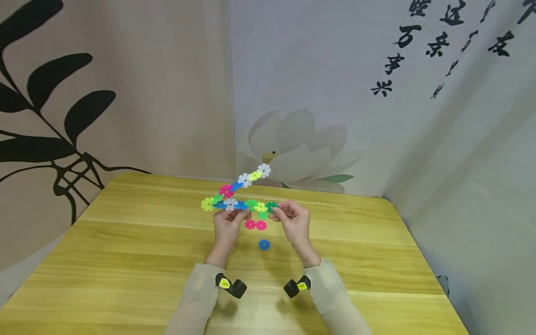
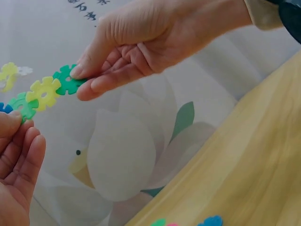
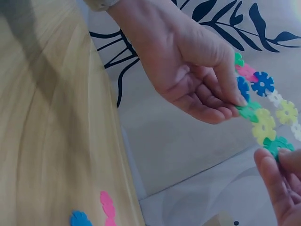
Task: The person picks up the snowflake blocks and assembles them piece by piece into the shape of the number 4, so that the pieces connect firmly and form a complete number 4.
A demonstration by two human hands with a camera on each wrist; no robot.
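A joined chain of notched plastic snowflake discs (image 1: 230, 204) is held up above the table. It forks into two branches in blue, white, pink, yellow and green. My left hand (image 1: 227, 229) pinches a light green disc (image 3: 249, 111) in the lower branch between thumb and fingers. At that branch's right end, my right hand (image 1: 296, 224) pinches a dark green disc (image 2: 68, 79). A yellow disc (image 2: 43, 93) joins these two green ones. The upper branch rises to a white disc (image 1: 264, 170) at its free tip.
Loose discs lie on the wooden table (image 1: 125, 260) beyond and between the hands: two pink discs (image 1: 256, 225), a light green disc (image 1: 263, 215) and a blue disc (image 1: 264, 244). Behind the table's far edge hangs a printed curtain (image 1: 310, 93).
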